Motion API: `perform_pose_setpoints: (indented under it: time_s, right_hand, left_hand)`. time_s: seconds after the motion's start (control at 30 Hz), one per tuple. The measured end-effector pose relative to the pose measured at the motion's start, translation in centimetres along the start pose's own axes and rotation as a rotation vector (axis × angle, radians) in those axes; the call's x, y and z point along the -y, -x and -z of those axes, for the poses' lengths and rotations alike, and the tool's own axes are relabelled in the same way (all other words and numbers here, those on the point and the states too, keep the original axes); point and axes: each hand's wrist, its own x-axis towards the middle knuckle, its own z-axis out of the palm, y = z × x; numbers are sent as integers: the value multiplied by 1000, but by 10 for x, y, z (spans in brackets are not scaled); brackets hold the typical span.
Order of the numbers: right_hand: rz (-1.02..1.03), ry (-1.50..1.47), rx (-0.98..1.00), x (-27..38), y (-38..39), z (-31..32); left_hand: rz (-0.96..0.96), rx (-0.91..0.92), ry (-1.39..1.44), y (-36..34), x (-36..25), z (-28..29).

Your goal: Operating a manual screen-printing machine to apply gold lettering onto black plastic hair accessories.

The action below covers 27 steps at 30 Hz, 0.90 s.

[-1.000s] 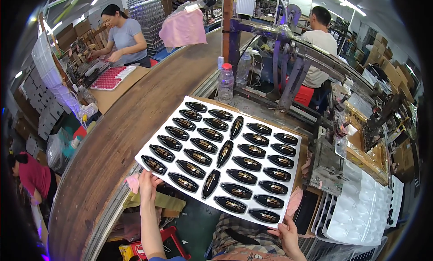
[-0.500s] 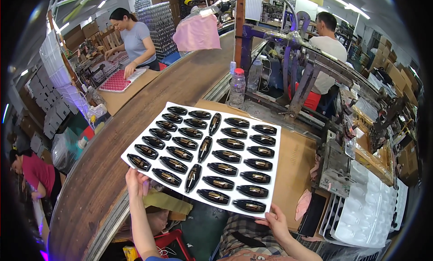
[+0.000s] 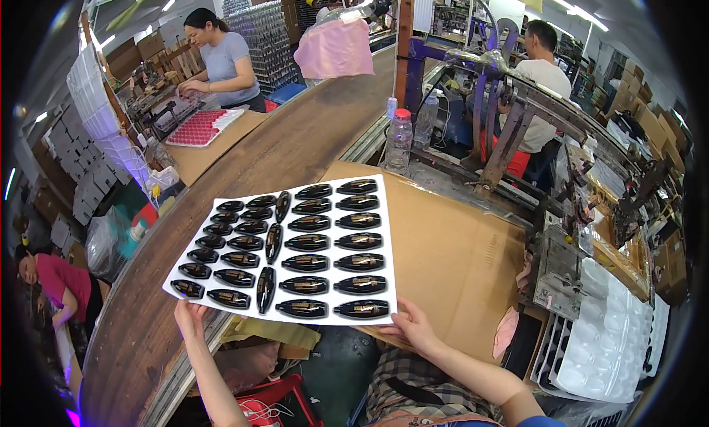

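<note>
gripping white tray (image 3: pixel 292 318) near edge, both hands (image 3: pixel 190 314) (image 3: pixel 413 325).

The tray (image 3: pixel 288 250) hides the fingers of both hands beneath its lower edge; the person at far left is cut off.
</note>
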Motion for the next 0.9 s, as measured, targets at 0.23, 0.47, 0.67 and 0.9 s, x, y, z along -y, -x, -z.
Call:
perform_pose_setpoints:
  time_s: [0.23, 0.47, 0.67, 0.9]
  right_hand:
    - [-53, 105, 106, 8, -38, -32]
    - [-154, 163, 255, -2, -84, -65]
    - [-229, 219, 326, 5, -119, -92]
    - [-251, 291, 369, 12, -152, -116]
  left_hand:
    - [-18, -148, 60, 12, -9, 48]
    - [-22, -305, 101, 24, -25, 104]
    - [-59, -385, 170, 34, -25, 121]
    - [-70, -459, 235, 33, -18, 134]
